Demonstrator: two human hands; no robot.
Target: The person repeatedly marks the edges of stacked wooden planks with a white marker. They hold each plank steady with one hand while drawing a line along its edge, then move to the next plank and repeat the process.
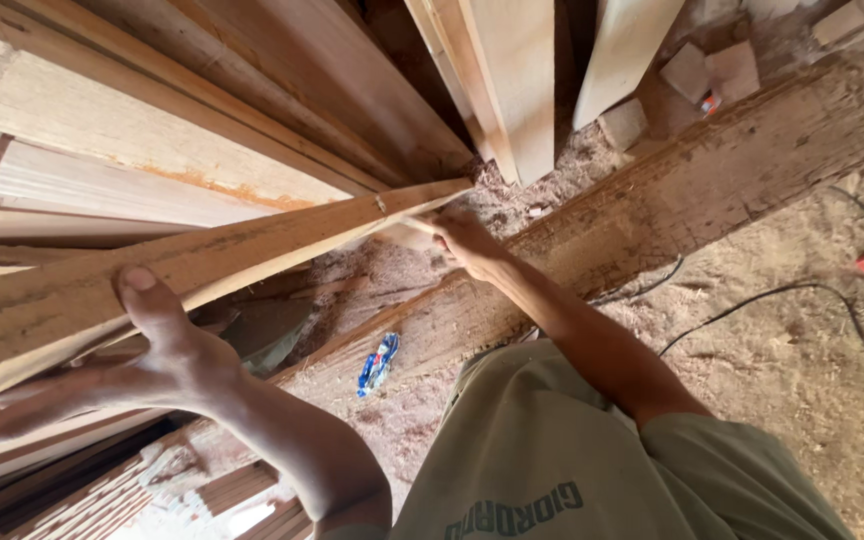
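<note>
The long wooden plank [202, 270] lies slanted across the stacked boards [132, 150]. My left hand [167, 350] grips its near end, thumb on top; my right hand [467, 240] grips its far tip above the rough beam [702, 180] on the sawdust floor [802, 370].

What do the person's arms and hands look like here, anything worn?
Both arms are bare from the short sleeves down. Left hand and right hand show no gloves, and no rings, watch or bands that I can see. The T-shirt is olive-green with dark printed lettering across the chest.
</note>
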